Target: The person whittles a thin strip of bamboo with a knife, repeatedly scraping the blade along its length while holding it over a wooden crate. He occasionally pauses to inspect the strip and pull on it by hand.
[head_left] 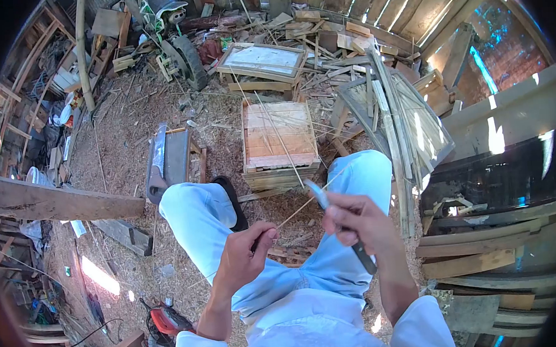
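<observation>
A thin light strip (300,209) runs slantwise between my two hands, above my knees. My left hand (249,250) is closed round its lower end. In my right hand (352,218) is a knife (319,195), with its blade pointing up and left beside the strip and its dark handle showing below my fingers. Past my knees stands a slatted wooden box (279,135), and a long thin stick (277,134) leans across it. A handsaw (158,160) lies on a small dark-topped stool (177,157) to the left.
A framed panel (263,61) and scrap wood lie behind the box. Slatted panels and long boards (386,116) lean at the right. A beam (63,198) juts in from the left. A red power tool (167,321) sits at the lower left, near a post.
</observation>
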Action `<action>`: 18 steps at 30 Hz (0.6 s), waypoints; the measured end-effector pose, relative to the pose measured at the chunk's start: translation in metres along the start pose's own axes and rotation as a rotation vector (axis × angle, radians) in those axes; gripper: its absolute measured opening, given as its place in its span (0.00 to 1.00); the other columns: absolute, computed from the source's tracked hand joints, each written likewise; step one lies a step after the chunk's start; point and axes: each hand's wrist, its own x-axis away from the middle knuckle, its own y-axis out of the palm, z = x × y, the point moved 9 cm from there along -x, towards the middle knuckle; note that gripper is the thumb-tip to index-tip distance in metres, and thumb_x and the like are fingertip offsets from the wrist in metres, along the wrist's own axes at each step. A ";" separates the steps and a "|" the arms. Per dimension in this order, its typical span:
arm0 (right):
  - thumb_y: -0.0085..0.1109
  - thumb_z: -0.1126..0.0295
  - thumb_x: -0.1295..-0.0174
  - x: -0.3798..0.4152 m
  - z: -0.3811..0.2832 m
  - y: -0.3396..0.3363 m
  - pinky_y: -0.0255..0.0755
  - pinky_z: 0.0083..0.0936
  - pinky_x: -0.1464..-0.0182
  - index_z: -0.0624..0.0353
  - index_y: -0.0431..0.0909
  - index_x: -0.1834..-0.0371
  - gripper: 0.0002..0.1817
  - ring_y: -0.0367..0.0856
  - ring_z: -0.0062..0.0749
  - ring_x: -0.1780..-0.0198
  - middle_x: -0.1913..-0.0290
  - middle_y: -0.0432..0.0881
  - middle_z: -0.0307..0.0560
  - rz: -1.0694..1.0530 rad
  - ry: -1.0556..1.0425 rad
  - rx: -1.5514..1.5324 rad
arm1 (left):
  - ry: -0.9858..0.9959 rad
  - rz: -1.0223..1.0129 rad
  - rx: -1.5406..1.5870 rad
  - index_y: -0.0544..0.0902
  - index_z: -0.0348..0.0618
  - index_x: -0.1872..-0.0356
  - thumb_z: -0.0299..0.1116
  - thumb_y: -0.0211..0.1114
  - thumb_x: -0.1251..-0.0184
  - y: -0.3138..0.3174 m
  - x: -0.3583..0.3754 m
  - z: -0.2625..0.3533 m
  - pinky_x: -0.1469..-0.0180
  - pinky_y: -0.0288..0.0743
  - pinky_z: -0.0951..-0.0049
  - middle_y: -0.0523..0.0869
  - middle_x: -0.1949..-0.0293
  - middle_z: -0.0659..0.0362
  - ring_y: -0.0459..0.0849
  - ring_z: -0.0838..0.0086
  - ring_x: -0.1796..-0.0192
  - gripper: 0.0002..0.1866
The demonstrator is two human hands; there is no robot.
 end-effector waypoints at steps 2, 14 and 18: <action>0.54 0.70 0.33 -0.001 0.002 0.003 0.50 0.11 0.83 0.59 0.69 0.37 0.22 0.60 0.12 0.83 0.74 0.75 0.40 -0.039 0.009 -0.030 | -0.012 -0.028 -0.027 0.79 0.35 0.61 0.26 0.59 0.34 0.004 -0.001 0.003 0.74 0.71 0.74 0.83 0.74 0.52 0.81 0.69 0.76 0.05; 0.53 0.71 0.33 0.009 -0.046 -0.049 0.53 0.09 0.83 0.58 0.68 0.36 0.22 0.62 0.12 0.83 0.73 0.73 0.40 0.124 -0.206 -0.177 | -0.025 -0.009 0.005 0.80 0.35 0.62 0.27 0.59 0.32 -0.009 0.004 -0.003 0.73 0.71 0.75 0.83 0.75 0.55 0.80 0.75 0.76 0.06; 0.53 0.72 0.33 0.014 -0.041 -0.034 0.53 0.11 0.83 0.57 0.67 0.34 0.23 0.62 0.12 0.83 0.74 0.75 0.41 0.136 -0.197 -0.058 | -0.044 0.081 0.029 0.80 0.34 0.65 0.28 0.58 0.32 -0.014 -0.001 -0.004 0.74 0.66 0.81 0.79 0.79 0.60 0.74 0.83 0.77 0.07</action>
